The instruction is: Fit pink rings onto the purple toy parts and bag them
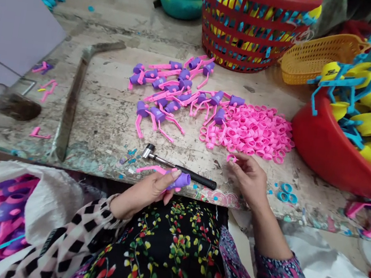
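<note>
My left hand is closed around a purple plastic cup-shaped part with pink arms, held over the table's front edge. Between the thumb and fingertips of my right hand is a small pink plastic ring. Just beyond that hand lies a heap of pink rings. A hammer with a black handle rests on the table between my hands. Farther back, several purple parts with pink arms lie in a loose pile. A few blue rings sit right of my right hand.
A bent metal bar lies at left. At the back stand a red slatted basket, a green basin and a yellow basket. A red basin of yellow-blue parts is at right. A white sack holds parts at lower left.
</note>
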Tool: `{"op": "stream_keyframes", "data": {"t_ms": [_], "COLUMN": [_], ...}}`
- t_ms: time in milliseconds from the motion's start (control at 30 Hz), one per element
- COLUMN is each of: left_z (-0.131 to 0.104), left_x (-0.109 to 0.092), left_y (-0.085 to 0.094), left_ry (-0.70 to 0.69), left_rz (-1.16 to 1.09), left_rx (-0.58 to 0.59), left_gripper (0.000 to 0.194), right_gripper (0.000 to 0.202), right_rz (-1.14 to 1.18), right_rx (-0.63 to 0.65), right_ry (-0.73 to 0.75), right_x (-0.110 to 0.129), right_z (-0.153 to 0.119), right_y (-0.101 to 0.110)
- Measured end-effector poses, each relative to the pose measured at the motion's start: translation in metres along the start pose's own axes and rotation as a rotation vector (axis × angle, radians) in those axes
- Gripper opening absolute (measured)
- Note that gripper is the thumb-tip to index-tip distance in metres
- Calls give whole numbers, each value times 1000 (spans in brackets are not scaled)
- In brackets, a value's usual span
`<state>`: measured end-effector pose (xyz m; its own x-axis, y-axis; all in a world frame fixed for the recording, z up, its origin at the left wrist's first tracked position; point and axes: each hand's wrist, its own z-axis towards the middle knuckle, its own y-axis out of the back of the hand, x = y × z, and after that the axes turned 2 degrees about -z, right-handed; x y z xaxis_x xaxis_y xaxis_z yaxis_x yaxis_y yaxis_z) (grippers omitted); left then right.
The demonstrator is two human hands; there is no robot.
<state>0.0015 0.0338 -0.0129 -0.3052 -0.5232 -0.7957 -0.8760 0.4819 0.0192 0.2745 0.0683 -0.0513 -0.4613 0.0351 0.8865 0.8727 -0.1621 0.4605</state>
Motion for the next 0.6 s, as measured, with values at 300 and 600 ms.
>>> {"op": "stream_keyframes", "data": {"t_ms": [300,600], "left_z": [-7,-9], "left_x": [-5,2], "left_y": [-5,-3], "left_ry": [-63,-105], "left_rz": [-26,-263], "left_rx": [125,232], "left_gripper": [58,40], "right_gripper": [27,28], "right_rz": [722,952], "right_rx": [378,528], "right_ry": [-244,-387], "right_x": [41,57], "right_z": [-36,-44], "right_y": [-18,-29]}}
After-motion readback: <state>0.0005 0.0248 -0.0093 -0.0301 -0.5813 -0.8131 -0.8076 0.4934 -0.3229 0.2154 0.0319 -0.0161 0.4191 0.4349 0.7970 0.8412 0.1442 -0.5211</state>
